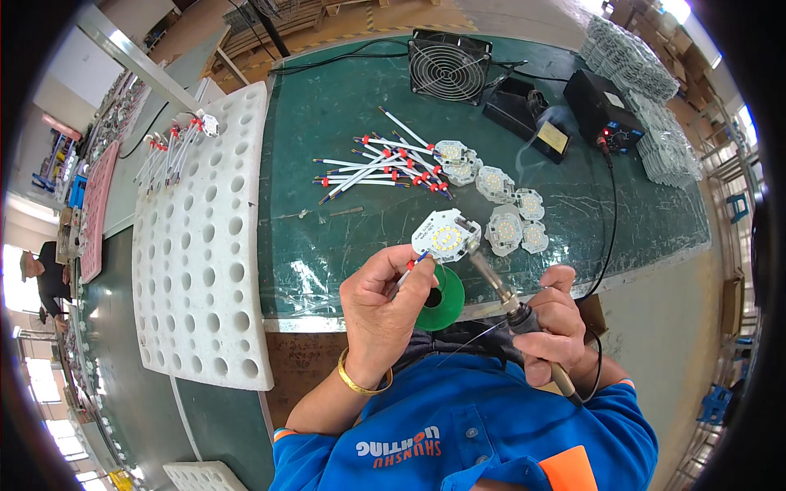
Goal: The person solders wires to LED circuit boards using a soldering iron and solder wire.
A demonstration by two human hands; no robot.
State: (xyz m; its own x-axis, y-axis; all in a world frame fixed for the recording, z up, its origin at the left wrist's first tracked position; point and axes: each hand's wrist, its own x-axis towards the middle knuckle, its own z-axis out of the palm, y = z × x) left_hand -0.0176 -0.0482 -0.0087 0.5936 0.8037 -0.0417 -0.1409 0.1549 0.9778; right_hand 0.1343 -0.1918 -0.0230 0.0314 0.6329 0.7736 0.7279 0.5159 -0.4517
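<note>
Between the thumb and fingers of my left hand (381,295) is a short white wire (399,284) with a red band and a blue tip. Its tip meets the lower edge of a white LED circuit board (438,228); whether the board rests on the table I cannot tell. My right hand (559,331) grips a soldering iron (501,291), its tip at the board's right edge. A thin strand (472,340) runs down-left from near the right fingers. Just below the board stands a green spool (449,304), partly covered by my left fingers.
Banded white wires (381,168) lie piled beyond my hands, beside several LED boards (494,184). A fan (449,69), an iron stand (528,119), a black soldering station (602,112) and stacked boards (630,61) line the back. At left lies a white perforated foam sheet (168,245).
</note>
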